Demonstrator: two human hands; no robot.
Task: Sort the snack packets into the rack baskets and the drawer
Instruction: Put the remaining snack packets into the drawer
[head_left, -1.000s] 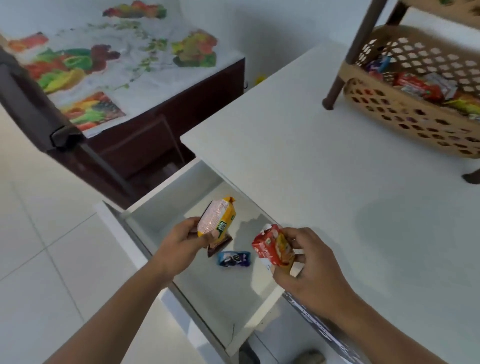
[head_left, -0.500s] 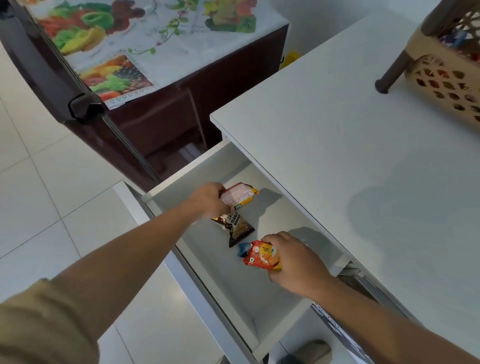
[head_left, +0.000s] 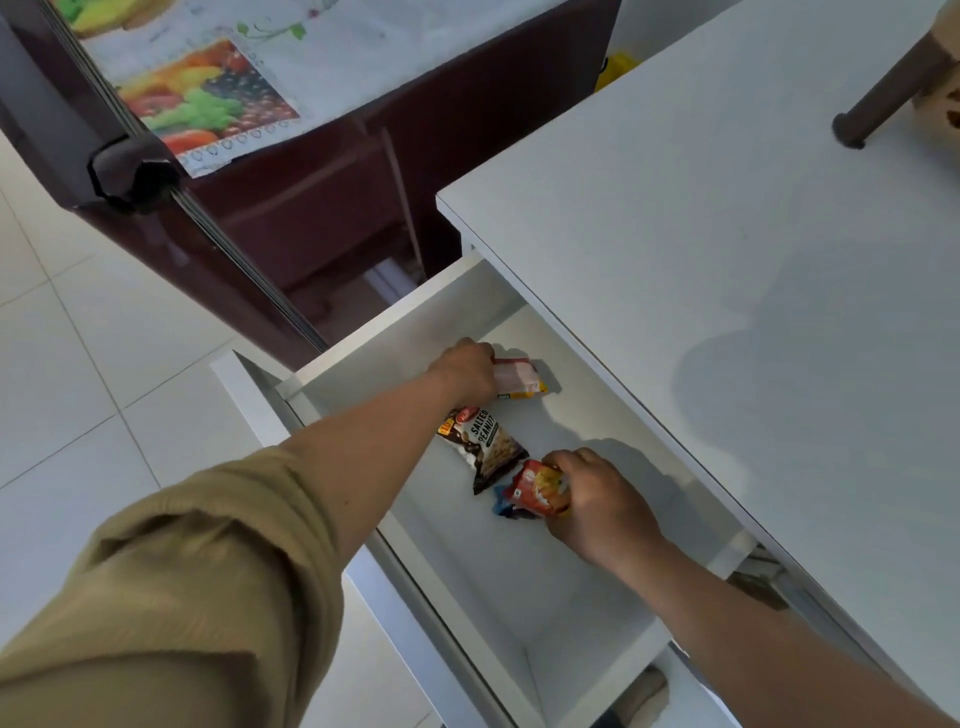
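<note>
Hands pinch packets inside drawer (head_left: 363, 332): left hand (head_left: 464, 370) yellow packet (head_left: 519, 378), right hand (head_left: 597, 501) red packet (head_left: 537, 488).

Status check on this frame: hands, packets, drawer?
Left hand on pink-yellow packet, right hand on red packet. Both low in open drawer. Peanut packet lying between. Nothing blocking.

The left arm wears an olive-khaki sleeve (head_left: 171, 587) of soft, matte cloth, loose and creased, its rolled, bunched edge ending about the elbow, nearest the drawer (head_left: 524, 613) front. Below that edge the forearm is bare down to the left hand (head_left: 464, 372). The right arm shows no sleeve at all; forearm and right hand (head_left: 597, 506) are bare, without watch, ring or band.
</note>
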